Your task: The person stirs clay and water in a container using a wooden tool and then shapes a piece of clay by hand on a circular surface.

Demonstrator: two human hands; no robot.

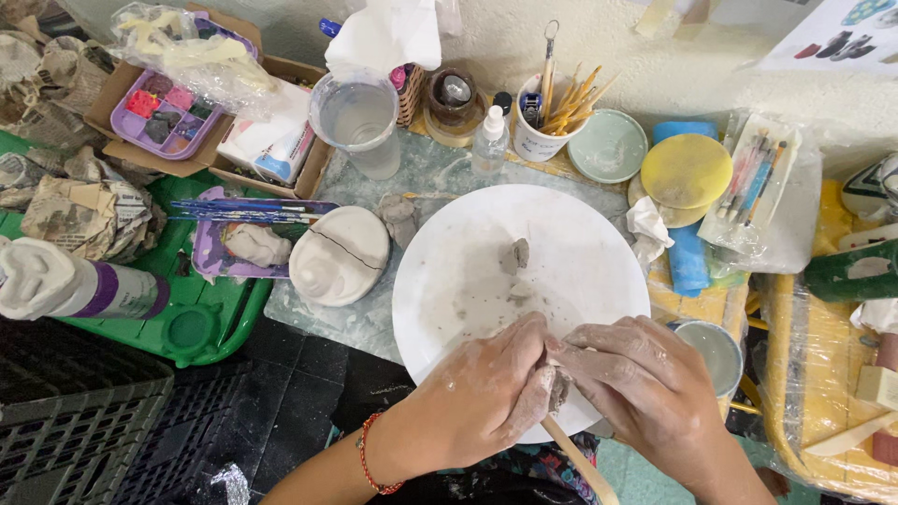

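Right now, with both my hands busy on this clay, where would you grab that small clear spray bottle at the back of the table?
Grip the spray bottle around its clear body, below the white pump head. It stands upright, so come in from the near side over the white round board; the cup of tools crowds its right and the water container its left.

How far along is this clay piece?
Early, it seems. Both hands, left hand and right hand, pinch a small grey clay lump over the white round board. Another clay bit lies unused on it. The piece has no clear shape yet.
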